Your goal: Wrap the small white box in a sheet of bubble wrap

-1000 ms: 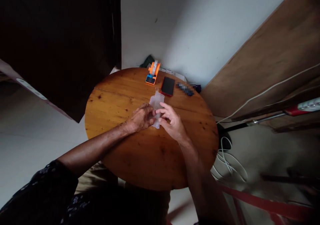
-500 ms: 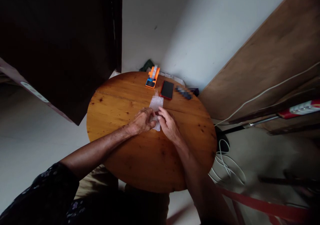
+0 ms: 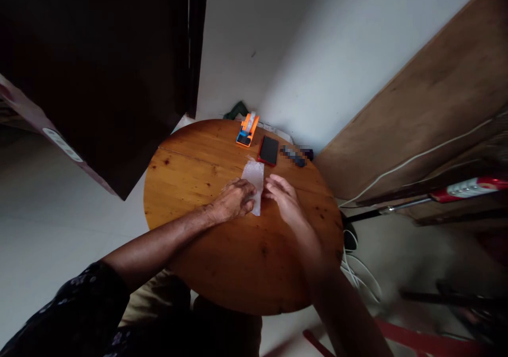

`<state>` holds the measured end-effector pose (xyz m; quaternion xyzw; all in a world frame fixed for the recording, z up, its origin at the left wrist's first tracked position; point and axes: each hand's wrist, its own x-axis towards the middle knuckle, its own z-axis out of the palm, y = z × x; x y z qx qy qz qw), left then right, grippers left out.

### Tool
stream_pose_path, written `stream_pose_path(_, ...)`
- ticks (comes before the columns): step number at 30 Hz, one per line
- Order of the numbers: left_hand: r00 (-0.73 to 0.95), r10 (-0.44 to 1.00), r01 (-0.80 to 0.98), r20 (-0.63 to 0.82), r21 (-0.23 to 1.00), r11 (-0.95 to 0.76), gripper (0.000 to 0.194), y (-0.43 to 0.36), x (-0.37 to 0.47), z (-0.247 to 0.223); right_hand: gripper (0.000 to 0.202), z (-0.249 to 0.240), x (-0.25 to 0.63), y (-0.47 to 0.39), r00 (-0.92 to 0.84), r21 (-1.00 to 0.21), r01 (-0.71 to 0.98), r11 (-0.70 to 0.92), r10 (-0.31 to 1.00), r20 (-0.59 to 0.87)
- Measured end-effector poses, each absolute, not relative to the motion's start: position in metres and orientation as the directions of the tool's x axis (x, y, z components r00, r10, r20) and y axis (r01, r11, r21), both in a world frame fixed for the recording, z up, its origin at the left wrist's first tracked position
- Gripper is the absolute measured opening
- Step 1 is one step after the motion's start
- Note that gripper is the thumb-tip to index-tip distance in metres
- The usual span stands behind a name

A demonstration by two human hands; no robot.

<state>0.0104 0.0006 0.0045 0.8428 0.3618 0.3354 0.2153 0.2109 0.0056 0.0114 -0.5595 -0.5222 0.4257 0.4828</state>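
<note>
A pale, translucent wrapped packet (image 3: 254, 177) lies on the round wooden table (image 3: 190, 179), in front of me. My left hand (image 3: 237, 198) rests over its left edge with fingers bent; whether they grip it is hidden. Just right of the packet, my right hand (image 3: 283, 195) is raised a little, fingers apart and nothing in them. Beyond the packet are an orange and blue tape dispenser (image 3: 247, 130) and a dark rectangular item with a red edge (image 3: 268, 151).
A dark, partly blurred object (image 3: 294, 156) lies at the table's back right. Behind the table stands a wall (image 3: 286, 55), with a dark door (image 3: 99, 71) to the left. White cables (image 3: 359, 272) lie on the floor at right.
My right hand has moved off the packet to the right, its fingers spreading. My left hand stays at the packet's left side. The whole view has shifted slightly.
</note>
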Motion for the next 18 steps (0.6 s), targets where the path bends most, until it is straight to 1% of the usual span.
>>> stream_pose_path(2, 0.516, 0.753, 0.461, 0.409, 0.609, -0.646, 0.021, 0.0, 0.011, 0.004, 0.047, 0.014, 0.211, 0.016, 0.036, -0.986, 0.154, -0.065, 0.998, -0.06)
stream_pose_path(4, 0.506, 0.763, 0.455, 0.402, 0.627, -0.632, 0.023, -0.001, 0.012, 0.004, 0.043, 0.015, 0.206, 0.03, -0.011, -0.982, 0.176, -0.071, 0.997, -0.074)
stream_pose_path(8, 0.476, 0.794, 0.435, 0.378, 0.684, -0.586, 0.042, -0.003, 0.012, 0.007, 0.033, 0.012, 0.195, 0.057, -0.022, -0.972, 0.211, -0.105, 0.993, -0.112)
stream_pose_path(10, 0.492, 0.794, 0.453, 0.358, 0.674, -0.584, 0.042, -0.004, 0.012, 0.008, 0.031, 0.009, 0.193, 0.063, -0.019, -0.967, 0.225, -0.117, 0.992, -0.125)
stream_pose_path(13, 0.515, 0.783, 0.48, 0.348, 0.64, -0.6, 0.037, -0.004, 0.012, 0.008, 0.029, 0.006, 0.193, 0.062, 0.01, -0.974, 0.213, -0.075, 0.997, -0.074)
stream_pose_path(16, 0.504, 0.782, 0.476, 0.366, 0.638, -0.605, 0.039, -0.004, 0.011, 0.007, 0.026, 0.007, 0.192, 0.056, 0.017, -0.988, 0.155, -0.016, 1.0, -0.013)
stream_pose_path(18, 0.499, 0.784, 0.475, 0.37, 0.64, -0.604, 0.042, -0.003, 0.011, 0.006, 0.028, 0.009, 0.189, 0.053, 0.008, -0.995, 0.097, 0.018, 1.0, 0.018)
